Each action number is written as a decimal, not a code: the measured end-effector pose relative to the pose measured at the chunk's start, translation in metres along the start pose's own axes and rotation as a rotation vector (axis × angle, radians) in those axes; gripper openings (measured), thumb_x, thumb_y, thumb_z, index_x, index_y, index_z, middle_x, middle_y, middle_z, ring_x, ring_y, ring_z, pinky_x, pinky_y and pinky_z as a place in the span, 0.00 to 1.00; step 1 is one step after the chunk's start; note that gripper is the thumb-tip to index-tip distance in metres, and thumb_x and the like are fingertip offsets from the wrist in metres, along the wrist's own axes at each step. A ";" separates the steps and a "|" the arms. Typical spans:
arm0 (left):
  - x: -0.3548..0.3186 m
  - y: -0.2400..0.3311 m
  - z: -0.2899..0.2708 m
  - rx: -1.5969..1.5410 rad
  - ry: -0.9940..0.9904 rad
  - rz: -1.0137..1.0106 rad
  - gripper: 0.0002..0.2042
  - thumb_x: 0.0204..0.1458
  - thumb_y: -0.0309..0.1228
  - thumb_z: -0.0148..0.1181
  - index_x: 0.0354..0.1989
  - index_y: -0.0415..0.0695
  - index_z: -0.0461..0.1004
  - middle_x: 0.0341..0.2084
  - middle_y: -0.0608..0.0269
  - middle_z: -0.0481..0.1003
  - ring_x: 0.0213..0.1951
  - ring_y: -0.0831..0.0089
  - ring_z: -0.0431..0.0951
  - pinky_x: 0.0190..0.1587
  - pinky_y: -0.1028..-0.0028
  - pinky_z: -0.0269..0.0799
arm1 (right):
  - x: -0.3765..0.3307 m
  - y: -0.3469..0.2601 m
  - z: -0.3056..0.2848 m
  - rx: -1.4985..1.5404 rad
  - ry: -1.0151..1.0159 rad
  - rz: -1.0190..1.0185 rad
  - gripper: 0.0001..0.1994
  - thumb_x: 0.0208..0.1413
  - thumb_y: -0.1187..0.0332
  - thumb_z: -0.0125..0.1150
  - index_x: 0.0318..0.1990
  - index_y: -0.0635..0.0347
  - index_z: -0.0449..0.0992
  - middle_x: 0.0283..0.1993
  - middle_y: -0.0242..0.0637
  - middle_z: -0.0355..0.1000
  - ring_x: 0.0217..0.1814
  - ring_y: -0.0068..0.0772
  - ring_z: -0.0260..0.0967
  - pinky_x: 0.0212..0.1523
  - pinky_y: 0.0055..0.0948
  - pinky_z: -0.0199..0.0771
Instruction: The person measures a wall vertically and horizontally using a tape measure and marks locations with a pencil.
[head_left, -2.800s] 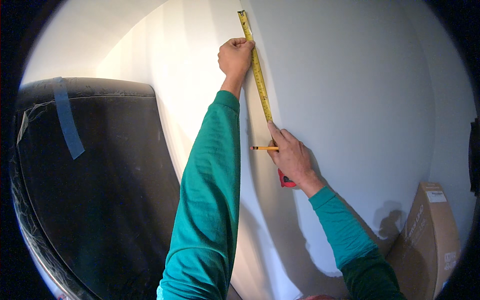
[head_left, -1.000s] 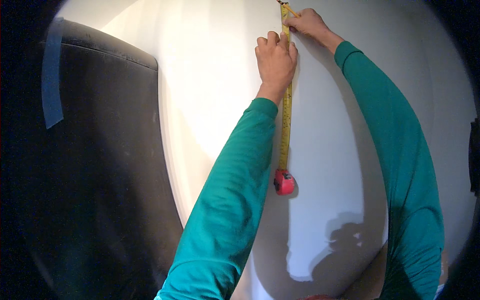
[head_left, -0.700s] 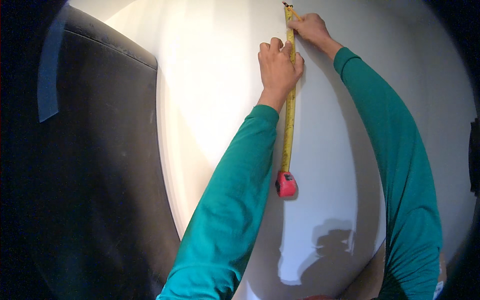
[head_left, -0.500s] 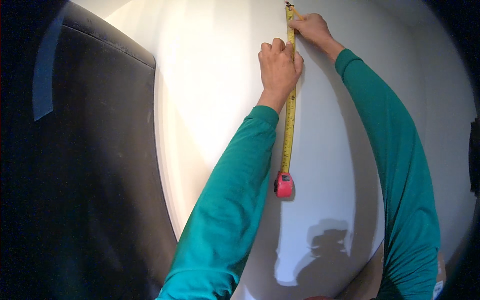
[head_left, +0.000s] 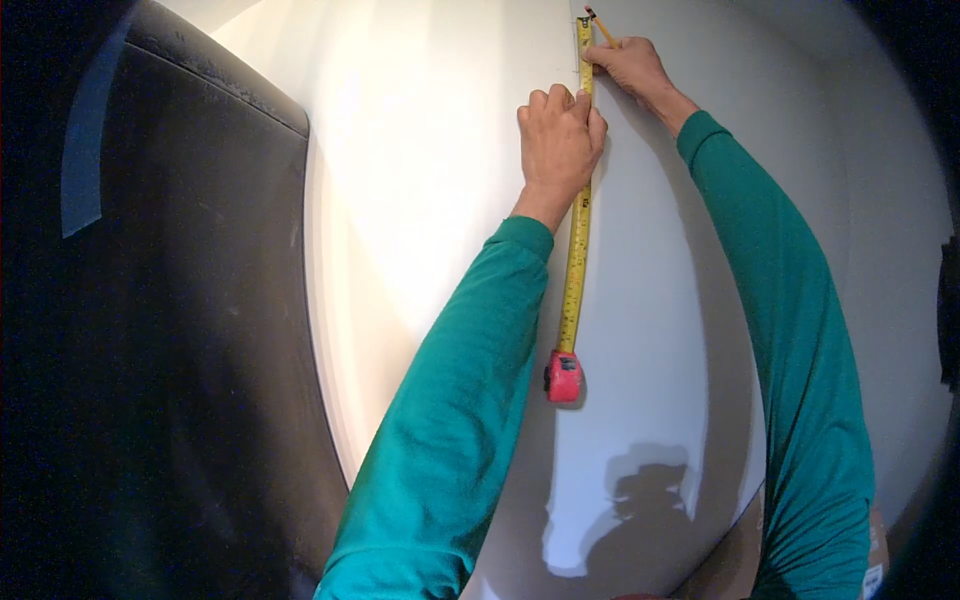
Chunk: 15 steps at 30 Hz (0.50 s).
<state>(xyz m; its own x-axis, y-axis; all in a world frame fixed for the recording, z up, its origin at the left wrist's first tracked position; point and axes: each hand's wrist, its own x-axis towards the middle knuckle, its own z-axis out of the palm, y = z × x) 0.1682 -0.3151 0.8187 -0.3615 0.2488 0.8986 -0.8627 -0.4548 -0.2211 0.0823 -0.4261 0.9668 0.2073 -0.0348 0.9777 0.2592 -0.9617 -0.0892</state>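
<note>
A yellow tape measure blade (head_left: 575, 270) runs down a pale wall, its red case (head_left: 563, 378) hanging at the lower end. My left hand (head_left: 558, 145) is closed on the blade partway up, thumb along it and the other fingers curled. Higher up, my right hand (head_left: 632, 68) pinches a yellow pencil (head_left: 605, 32), dark tip pointing up beside the blade's top end. The right fingertips also touch the blade's edge. Thin drawn lines show on the wall just left of the blade's top.
A large dark upholstered-looking panel (head_left: 210, 300) fills the left side, with a bluish strip (head_left: 85, 170) on it. Shadows of my arms and head fall on the pale wall (head_left: 640, 330). Part of a brown cardboard box (head_left: 878, 545) shows at the lower right.
The blade's top end has shifted slightly right, uncovering thin lines beside it. The pencil tip has moved right, off the blade's end. The case hangs slightly lower in view.
</note>
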 end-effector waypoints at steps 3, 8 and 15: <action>-0.001 -0.001 0.000 -0.001 0.010 0.001 0.15 0.59 0.37 0.59 0.47 0.43 0.85 0.35 0.58 0.75 0.42 0.59 0.72 0.45 0.58 0.66 | -0.005 -0.004 0.002 0.008 -0.003 -0.009 0.18 0.55 0.57 0.72 0.40 0.67 0.84 0.37 0.37 0.82 0.40 0.26 0.78 0.44 0.28 0.77; -0.002 -0.004 -0.001 -0.003 0.016 0.011 0.15 0.59 0.38 0.59 0.47 0.43 0.85 0.35 0.58 0.75 0.42 0.59 0.72 0.44 0.58 0.66 | -0.010 -0.008 0.004 0.006 -0.010 -0.022 0.19 0.54 0.55 0.72 0.41 0.64 0.85 0.37 0.37 0.82 0.40 0.26 0.78 0.45 0.28 0.77; -0.002 -0.001 -0.002 0.023 -0.009 0.029 0.16 0.58 0.37 0.60 0.49 0.42 0.84 0.36 0.58 0.75 0.42 0.59 0.72 0.43 0.57 0.66 | -0.006 0.000 0.006 0.020 0.075 -0.081 0.18 0.45 0.53 0.71 0.32 0.62 0.88 0.29 0.38 0.83 0.32 0.31 0.81 0.41 0.33 0.80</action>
<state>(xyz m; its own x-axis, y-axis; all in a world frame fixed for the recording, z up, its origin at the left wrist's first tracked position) 0.1693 -0.3130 0.8160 -0.3828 0.2282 0.8952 -0.8437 -0.4812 -0.2381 0.0867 -0.4243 0.9594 0.1141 0.0223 0.9932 0.2915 -0.9565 -0.0120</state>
